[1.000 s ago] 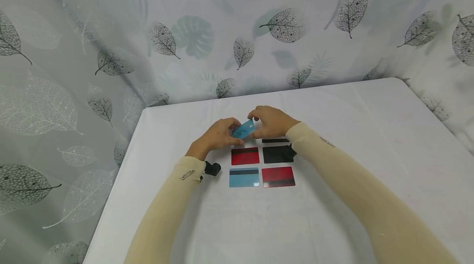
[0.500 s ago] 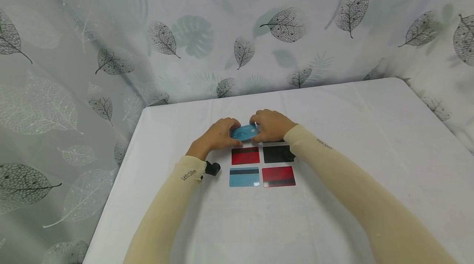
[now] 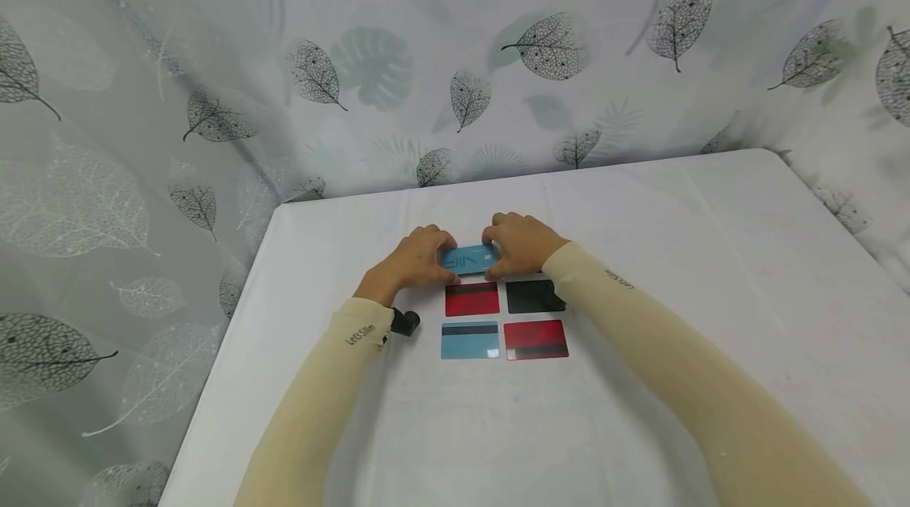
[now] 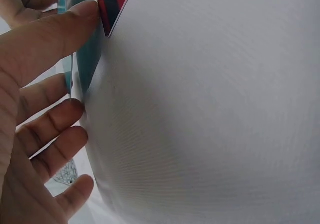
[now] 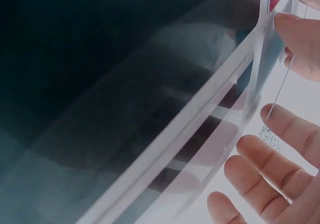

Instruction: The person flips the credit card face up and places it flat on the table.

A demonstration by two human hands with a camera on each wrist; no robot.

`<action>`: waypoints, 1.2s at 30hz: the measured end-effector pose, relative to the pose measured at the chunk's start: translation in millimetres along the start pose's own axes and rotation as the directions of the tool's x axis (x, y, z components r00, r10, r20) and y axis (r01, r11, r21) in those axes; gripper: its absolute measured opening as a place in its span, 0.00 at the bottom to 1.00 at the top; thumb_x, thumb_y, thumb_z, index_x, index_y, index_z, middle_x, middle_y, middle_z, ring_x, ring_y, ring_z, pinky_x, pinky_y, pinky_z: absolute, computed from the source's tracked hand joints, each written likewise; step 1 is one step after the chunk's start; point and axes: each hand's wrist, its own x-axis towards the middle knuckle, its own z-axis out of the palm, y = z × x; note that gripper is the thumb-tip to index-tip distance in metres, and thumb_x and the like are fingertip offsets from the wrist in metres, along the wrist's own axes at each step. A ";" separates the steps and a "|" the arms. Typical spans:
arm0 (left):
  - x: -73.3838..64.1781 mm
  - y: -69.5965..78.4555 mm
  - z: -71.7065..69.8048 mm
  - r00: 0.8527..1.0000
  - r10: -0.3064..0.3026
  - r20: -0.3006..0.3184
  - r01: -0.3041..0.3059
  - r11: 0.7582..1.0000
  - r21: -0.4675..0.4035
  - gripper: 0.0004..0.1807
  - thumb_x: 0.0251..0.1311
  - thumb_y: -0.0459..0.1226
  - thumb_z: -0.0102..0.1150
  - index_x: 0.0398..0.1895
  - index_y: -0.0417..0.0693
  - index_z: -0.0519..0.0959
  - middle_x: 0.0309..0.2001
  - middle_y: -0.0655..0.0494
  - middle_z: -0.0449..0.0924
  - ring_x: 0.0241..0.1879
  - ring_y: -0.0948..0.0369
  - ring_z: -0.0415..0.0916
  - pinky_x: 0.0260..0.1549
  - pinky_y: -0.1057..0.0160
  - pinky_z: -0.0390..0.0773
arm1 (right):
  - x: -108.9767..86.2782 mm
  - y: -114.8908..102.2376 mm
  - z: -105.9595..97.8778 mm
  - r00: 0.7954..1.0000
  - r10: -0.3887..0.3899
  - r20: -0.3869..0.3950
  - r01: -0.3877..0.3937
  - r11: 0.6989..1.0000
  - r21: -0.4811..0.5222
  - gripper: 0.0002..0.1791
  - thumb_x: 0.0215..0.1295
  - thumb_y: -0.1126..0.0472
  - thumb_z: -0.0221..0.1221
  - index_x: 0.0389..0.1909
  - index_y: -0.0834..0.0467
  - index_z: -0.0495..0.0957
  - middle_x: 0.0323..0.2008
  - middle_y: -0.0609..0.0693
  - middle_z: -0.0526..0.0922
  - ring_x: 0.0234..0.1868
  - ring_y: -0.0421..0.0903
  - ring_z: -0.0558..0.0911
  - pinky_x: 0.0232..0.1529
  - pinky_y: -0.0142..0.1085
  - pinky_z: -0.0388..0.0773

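Observation:
In the head view, a light blue bank card (image 3: 469, 261) lies level between the hands, just above a row of cards. My left hand (image 3: 415, 258) pinches its left end between thumb and fingers. At the opposite end, the thumb and fingers of my right hand (image 3: 522, 242) hold the card. Seen from the right wrist, the card is nearly edge-on between thumb and index finger, the other fingers (image 5: 265, 174) spread loosely. Whether it touches the table is unclear. Closest below are a red card (image 3: 471, 299) and a black card (image 3: 533, 296).
A striped blue card (image 3: 469, 340) and another red card (image 3: 536, 339) form the nearest row on the white table (image 3: 711, 278). My right hand and sleeve mostly cover a further card. A patterned curtain (image 3: 391, 120) stands behind the table.
The blue card has gone from tilted to level and come down towards the table. My right hand has lowered slightly with it, while the left has stayed almost in place.

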 end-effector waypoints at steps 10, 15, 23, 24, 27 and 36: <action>-0.5 1.4 -2.0 1.000 -0.020 0.023 0.020 1.000 -0.009 0.31 0.55 0.48 0.78 0.60 0.47 0.81 0.56 0.51 0.77 0.57 0.53 0.70 0.61 0.50 0.73 | -0.6 -1.4 -0.5 1.000 -0.001 0.009 0.002 1.000 -0.016 0.32 0.56 0.39 0.71 0.57 0.54 0.84 0.50 0.53 0.80 0.47 0.51 0.79 0.53 0.49 0.80; -1.0 2.1 -2.5 0.999 -0.023 0.025 0.023 1.000 -0.008 0.33 0.55 0.48 0.77 0.62 0.46 0.79 0.58 0.49 0.76 0.59 0.52 0.70 0.63 0.49 0.72 | -1.1 -1.3 -0.8 1.000 -0.008 0.002 0.008 1.000 -0.017 0.32 0.56 0.39 0.71 0.57 0.54 0.84 0.51 0.54 0.81 0.48 0.52 0.80 0.55 0.49 0.81; -0.9 2.5 -1.4 1.000 -0.019 0.020 0.019 1.000 -0.024 0.37 0.54 0.49 0.78 0.66 0.46 0.77 0.62 0.47 0.75 0.61 0.51 0.70 0.66 0.49 0.71 | -2.7 0.0 -3.1 1.000 -0.001 0.012 0.001 1.000 -0.008 0.36 0.57 0.39 0.71 0.62 0.55 0.82 0.56 0.57 0.81 0.54 0.54 0.81 0.60 0.52 0.79; -0.6 3.1 -1.2 1.000 -0.016 0.017 0.016 1.000 -0.025 0.37 0.54 0.49 0.78 0.66 0.47 0.77 0.62 0.47 0.75 0.61 0.51 0.70 0.65 0.49 0.71 | -3.7 0.7 -3.9 1.000 0.001 0.013 -0.001 1.000 -0.007 0.36 0.57 0.39 0.71 0.63 0.55 0.81 0.57 0.57 0.81 0.55 0.55 0.80 0.60 0.52 0.79; 0.3 5.3 -0.4 1.000 -0.015 0.010 0.015 1.000 -0.023 0.38 0.54 0.50 0.78 0.67 0.47 0.76 0.63 0.47 0.75 0.61 0.51 0.70 0.66 0.49 0.72 | -7.2 3.2 -6.1 1.000 0.003 0.013 -0.003 1.000 -0.001 0.38 0.56 0.39 0.72 0.64 0.55 0.81 0.57 0.57 0.80 0.56 0.55 0.80 0.61 0.52 0.78; 5.9 17.9 4.6 1.000 -0.008 0.010 0.008 0.999 -0.041 0.43 0.53 0.58 0.76 0.70 0.51 0.75 0.64 0.49 0.73 0.62 0.52 0.69 0.64 0.48 0.73 | -16.8 16.0 -12.6 0.998 0.048 0.029 -0.048 0.998 0.030 0.34 0.57 0.42 0.71 0.62 0.55 0.82 0.56 0.56 0.80 0.54 0.54 0.80 0.60 0.53 0.78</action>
